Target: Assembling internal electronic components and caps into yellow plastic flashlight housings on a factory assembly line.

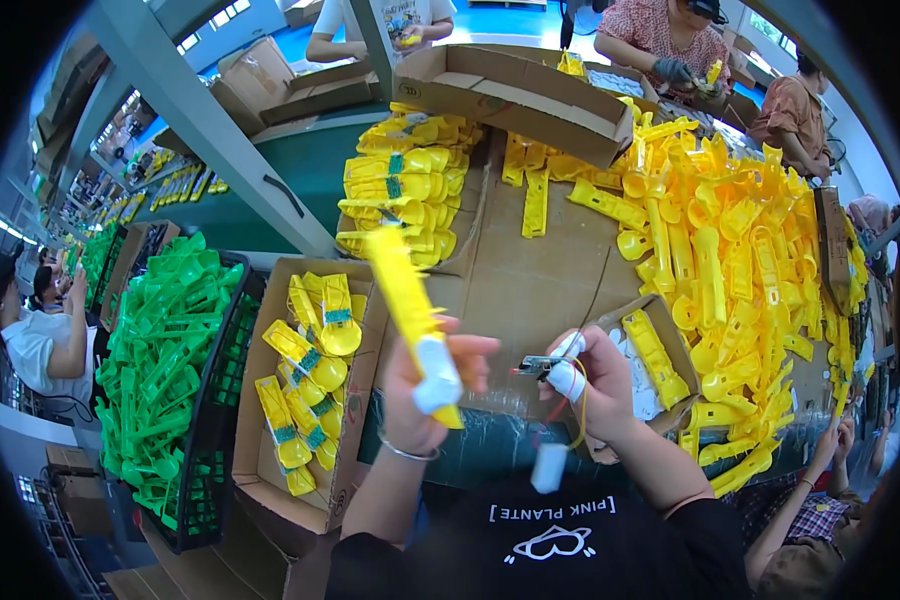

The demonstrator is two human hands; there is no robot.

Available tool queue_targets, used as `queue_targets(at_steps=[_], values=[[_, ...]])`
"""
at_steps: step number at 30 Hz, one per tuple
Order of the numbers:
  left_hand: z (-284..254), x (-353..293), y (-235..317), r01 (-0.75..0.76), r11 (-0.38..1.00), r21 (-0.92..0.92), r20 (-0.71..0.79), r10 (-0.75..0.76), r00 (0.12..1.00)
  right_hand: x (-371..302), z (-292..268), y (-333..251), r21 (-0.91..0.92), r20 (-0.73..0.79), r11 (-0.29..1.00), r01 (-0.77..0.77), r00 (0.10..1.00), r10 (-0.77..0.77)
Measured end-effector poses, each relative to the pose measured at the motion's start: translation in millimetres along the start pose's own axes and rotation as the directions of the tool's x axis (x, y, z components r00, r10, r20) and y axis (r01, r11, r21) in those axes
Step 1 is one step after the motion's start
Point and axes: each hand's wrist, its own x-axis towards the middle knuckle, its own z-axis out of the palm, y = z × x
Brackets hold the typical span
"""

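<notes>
My left hand (407,403) grips a long yellow plastic shell (398,283), which stands tilted and slightly blurred. A white cover wraps the thumb, and the other fingers are partly spread behind the shell. To its right, my right hand (604,385) pinches a small circuit board (536,366) between white-covered fingertips. Thin red and yellow wires (580,420) trail down from the board. A small white block (548,468) dangles below that hand, apparently on those wires. Board and shell are apart.
A carton (342,508) of yellow shells with green boards and a black crate (202,490) of green parts stand left. Yellow shells (725,260) heap up right, beside a small box (682,410). Stacked shells (400,185) lie ahead; a grey post (230,130) rises left. Co-workers surround the bench.
</notes>
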Motion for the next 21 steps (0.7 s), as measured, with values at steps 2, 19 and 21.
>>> queue_targets(at_steps=[2,19,21], values=[[17,-1,-8,0.026,0.998,0.052,-0.018,-0.025,1.000,3,-2,3,0.014,0.056,1.000,0.011,0.998,-0.011],[3,8,-11,0.484,0.811,-0.328,0.308,-0.393,0.867,15,-13,-26,-0.569,0.678,0.148,0.809,0.562,-0.474],[8,3,-11,0.496,0.787,-0.368,0.288,-0.410,0.865,20,-8,-28,-0.533,0.706,0.088,0.841,0.500,-0.501]])
